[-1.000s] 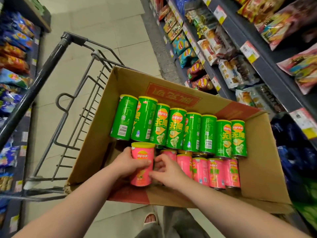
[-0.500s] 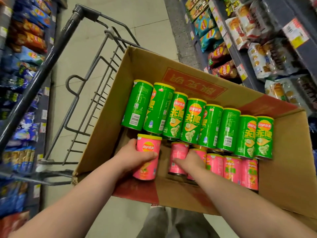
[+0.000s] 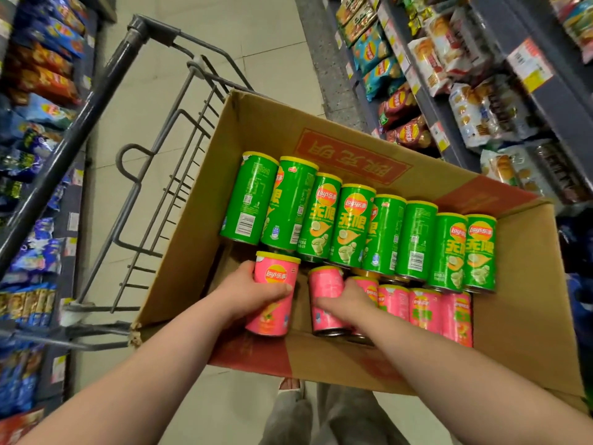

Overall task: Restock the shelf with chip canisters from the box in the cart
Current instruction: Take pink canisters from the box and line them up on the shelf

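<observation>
- While the left hand (image 3: 253, 292) keeps its fingers curled round one pink can (image 3: 275, 276) at the near left of the box (image 3: 256, 130), the right hand (image 3: 345, 303) has left that can.
- It now closes round a second pink can (image 3: 324, 284), just to the right, at the left end of the near row.
- Both cans are still inside the box in the cart (image 3: 96, 101); the green cans (image 3: 353, 226) lie untouched on the far side.
- So, I judge, two cans are ready to lift toward the shelf (image 3: 560, 101) on the right.
</observation>
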### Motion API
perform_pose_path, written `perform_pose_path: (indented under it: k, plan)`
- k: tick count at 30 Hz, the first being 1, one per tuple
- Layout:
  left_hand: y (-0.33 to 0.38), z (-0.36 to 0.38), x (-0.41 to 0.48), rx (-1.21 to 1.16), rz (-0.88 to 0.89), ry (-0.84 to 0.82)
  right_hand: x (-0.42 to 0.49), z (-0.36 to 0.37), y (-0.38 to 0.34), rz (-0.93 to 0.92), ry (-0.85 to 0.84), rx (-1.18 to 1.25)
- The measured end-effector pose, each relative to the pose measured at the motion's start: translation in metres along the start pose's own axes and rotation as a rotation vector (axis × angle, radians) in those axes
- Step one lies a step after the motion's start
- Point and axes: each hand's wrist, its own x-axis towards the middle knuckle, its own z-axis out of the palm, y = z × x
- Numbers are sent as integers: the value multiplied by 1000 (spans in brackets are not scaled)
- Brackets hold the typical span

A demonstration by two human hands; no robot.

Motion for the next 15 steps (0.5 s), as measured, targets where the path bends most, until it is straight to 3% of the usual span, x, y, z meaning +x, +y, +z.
perform_pose_path:
  k: [15]
  plan:
    - [37,7,-44,-39,282,-46,-110,-51,14,-163,263,315]
